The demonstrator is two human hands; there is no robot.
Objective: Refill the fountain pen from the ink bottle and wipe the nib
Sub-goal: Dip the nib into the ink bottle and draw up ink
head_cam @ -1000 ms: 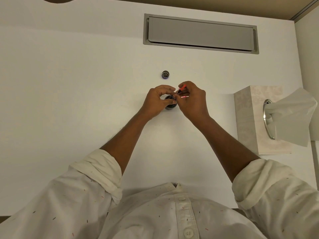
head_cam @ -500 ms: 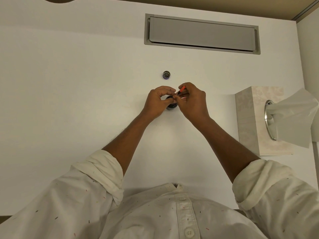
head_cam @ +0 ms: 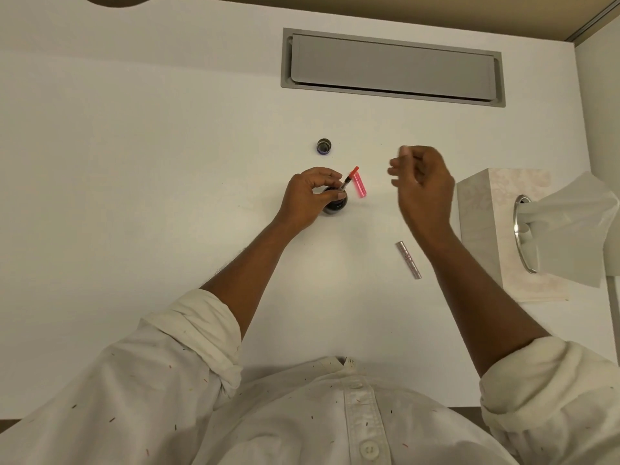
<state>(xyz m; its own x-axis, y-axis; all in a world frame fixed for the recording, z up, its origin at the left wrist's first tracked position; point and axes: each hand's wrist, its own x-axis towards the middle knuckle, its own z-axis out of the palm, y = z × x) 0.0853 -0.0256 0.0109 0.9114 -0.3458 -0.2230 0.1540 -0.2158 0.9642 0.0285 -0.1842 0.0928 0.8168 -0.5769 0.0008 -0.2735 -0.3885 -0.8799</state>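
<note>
the left hand (head_cam: 307, 194) holds the pen (head_cam: 349, 179) nib-down in the uncapped ink bottle (head_cam: 335, 206). the right hand (head_cam: 419, 176) hovers empty, fingers loosely curled. filling looks underway; wiping with a tissue (head_cam: 570, 226) and reassembly remain.

Ink bottle (head_cam: 335, 204) mostly hidden by left hand (head_cam: 308, 196); nib unseen; right hand (head_cam: 419, 182) motion-blurred

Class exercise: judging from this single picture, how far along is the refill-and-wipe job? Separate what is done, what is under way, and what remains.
Done: the bottle cap lies off on the desk, and the pink barrel and silver cap are laid aside. Under way: the left hand holds the pen section in the ink bottle; the right hand is empty. Left: wiping the nib with a tissue, then reassembly.
</note>
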